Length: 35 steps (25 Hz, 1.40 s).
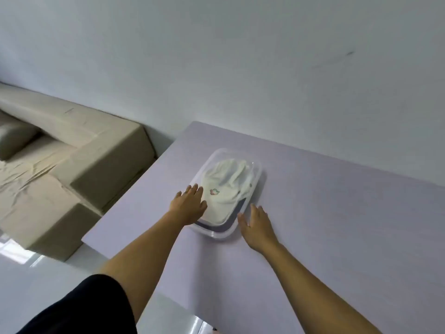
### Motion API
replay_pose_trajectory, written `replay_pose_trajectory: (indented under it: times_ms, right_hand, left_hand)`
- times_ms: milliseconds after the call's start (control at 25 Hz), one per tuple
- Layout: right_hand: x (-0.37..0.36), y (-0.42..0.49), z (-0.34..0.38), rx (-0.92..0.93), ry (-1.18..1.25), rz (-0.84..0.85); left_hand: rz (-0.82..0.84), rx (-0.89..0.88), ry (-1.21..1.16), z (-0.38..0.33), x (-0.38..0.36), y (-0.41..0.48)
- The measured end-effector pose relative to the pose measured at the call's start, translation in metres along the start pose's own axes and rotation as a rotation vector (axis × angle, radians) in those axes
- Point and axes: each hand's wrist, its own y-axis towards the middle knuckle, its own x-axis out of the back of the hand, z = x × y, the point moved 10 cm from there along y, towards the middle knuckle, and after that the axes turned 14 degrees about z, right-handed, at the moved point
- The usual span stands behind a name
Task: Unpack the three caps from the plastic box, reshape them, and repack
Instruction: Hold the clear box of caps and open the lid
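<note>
A clear plastic box sits on the pale lilac table. Inside it a white cap with a small coloured emblem lies on top, and a grey-purple brim shows beneath it. How many caps lie underneath is hidden. My left hand rests flat with spread fingers on the box's near left side, touching the white cap's edge. Just off the box's near right corner, my right hand lies flat on the table with its fingers apart, holding nothing.
A beige sofa stands to the left, below the table's left edge. A plain white wall runs behind the table. Glossy white floor shows at the lower left.
</note>
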Motion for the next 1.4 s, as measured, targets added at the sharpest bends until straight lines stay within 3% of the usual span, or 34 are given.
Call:
replay_pose_trajectory:
  times_ms: [200,360,720,1120,1400]
  right_hand:
    - [-0.011,0.022,0.018,0.045,0.215,-0.098]
    - [-0.028,0.035,0.014,-0.036,0.386,-0.062]
    - [-0.027,0.033,-0.001,-0.025,0.429,-0.117]
    - [0.060,-0.066,-0.112,-0.086,0.447,-0.266]
    - [0.083,-0.131,-0.189,-0.187,0.444,-0.249]
  left_hand:
    - [0.057,0.060,-0.110,0.046,-0.012,0.023]
    - [0.154,0.068,-0.346,0.062,-0.038,0.034]
    - [0.185,0.035,-0.615,0.056,-0.034,0.040]
    - [0.223,-0.228,-0.627,-0.100,-0.040,0.017]
    - [0.325,-0.319,-0.617,-0.185,-0.081,-0.010]
